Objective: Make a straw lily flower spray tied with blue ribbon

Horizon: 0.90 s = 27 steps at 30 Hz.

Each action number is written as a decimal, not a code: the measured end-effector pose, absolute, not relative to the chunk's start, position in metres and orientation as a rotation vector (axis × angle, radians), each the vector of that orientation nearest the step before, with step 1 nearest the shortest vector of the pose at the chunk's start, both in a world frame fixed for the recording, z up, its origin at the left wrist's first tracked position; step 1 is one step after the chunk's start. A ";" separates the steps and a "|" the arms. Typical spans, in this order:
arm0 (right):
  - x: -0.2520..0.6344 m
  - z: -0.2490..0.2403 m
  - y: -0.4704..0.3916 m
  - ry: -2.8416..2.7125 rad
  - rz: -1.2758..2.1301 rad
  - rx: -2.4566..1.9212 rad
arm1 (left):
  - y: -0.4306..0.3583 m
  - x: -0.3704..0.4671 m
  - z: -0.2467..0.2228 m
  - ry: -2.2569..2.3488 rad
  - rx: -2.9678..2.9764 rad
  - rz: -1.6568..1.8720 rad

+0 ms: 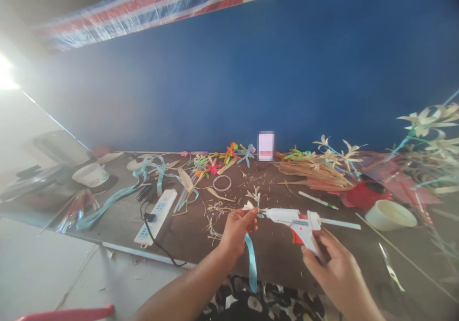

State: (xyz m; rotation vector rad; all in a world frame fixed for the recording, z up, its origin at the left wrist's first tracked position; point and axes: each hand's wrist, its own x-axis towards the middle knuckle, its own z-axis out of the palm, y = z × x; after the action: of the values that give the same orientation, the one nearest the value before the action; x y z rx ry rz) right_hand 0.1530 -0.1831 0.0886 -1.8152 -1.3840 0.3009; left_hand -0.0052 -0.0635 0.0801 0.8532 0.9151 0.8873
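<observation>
My left hand (235,232) is closed in a pinch around a small pale dried-leaf flower (254,198) over the table. A strip of light blue ribbon (252,263) hangs down below those fingers. A white hot glue gun (296,221) with an orange trigger is gripped by its handle in my right hand (337,263). Its nozzle points left and reaches the flower at my left fingertips; whether it touches is too small to tell. Out of the gun's back sticks a whitish glue stick (342,224).
A white power strip (158,218) with a black plug lies left. Scraps, a tape ring (222,183) and colourful flowers (213,166) lie beyond my hands. At right are a cream bowl (390,214), a red object (367,194), a small blade (391,267) and leaf flowers (349,154).
</observation>
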 end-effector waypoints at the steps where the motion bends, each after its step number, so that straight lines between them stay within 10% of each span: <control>1: 0.153 0.090 -0.183 -1.376 0.312 -1.806 | -0.063 -0.005 0.080 0.919 0.852 0.889; 17: 0.145 0.092 -0.183 -0.692 1.157 -1.361 | -0.060 -0.009 0.079 0.882 0.878 0.848; 27: 0.131 0.095 -0.180 -0.925 1.091 -1.495 | -0.061 -0.009 0.080 0.893 0.869 0.864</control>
State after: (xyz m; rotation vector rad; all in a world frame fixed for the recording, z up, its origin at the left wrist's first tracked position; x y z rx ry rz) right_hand 0.1308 -0.1796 0.0951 -1.4954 -0.9249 1.0909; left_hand -0.0095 -0.0611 0.0800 0.8686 0.8925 0.8640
